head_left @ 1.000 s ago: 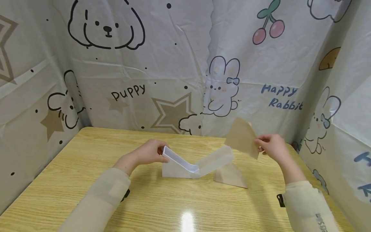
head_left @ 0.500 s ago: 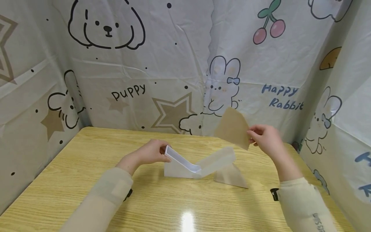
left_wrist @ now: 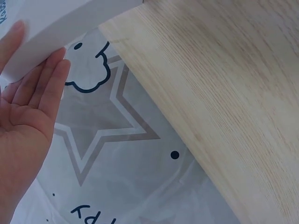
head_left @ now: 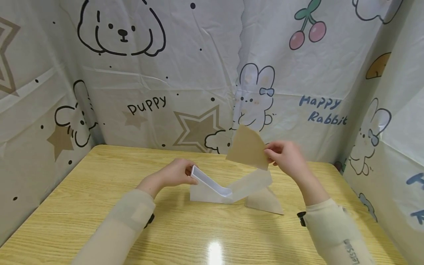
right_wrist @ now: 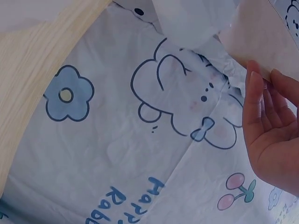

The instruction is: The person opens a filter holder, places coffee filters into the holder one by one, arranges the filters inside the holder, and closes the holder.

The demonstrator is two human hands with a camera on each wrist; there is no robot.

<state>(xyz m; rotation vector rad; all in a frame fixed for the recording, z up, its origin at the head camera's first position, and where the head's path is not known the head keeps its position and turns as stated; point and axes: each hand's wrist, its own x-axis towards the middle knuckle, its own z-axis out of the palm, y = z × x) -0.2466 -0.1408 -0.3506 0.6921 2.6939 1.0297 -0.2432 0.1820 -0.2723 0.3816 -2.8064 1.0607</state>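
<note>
While the left hand [head_left: 175, 173] grips a white box [head_left: 206, 194], the right hand [head_left: 285, 157] holds up a brown sheet [head_left: 246, 149]

Where the white box stands on the pale wood-grain table [head_left: 179, 235], the left hand is closed round its raised left end, thumb on the near side and fingers behind. From that end the box's open rim slopes down toward the middle, and a pale, translucent flap [head_left: 249, 186] slants upward to the right from its low end.

The right hand pinches the right edge of the brown sheet between thumb and fingers. The sheet, straight along its lower edge and curved along the upper right, is held clear of the table, above the flap; whether its lower right corner touches the flap cannot be told. A second brown sheet [head_left: 264, 202] lies on the table, partly hidden behind the flap, its curved side toward the right.

Both forearms wear cream sleeves [head_left: 334, 228], the right one with dark lettering, and a small black fitting [head_left: 301, 218] shows beside the right cuff. Behind the table hangs a white curtain [head_left: 198, 73] printed with a puppy, stars, cherries, a rabbit and the words "Happy Rabbit". A bright reflection shows on the table's near part.
</note>
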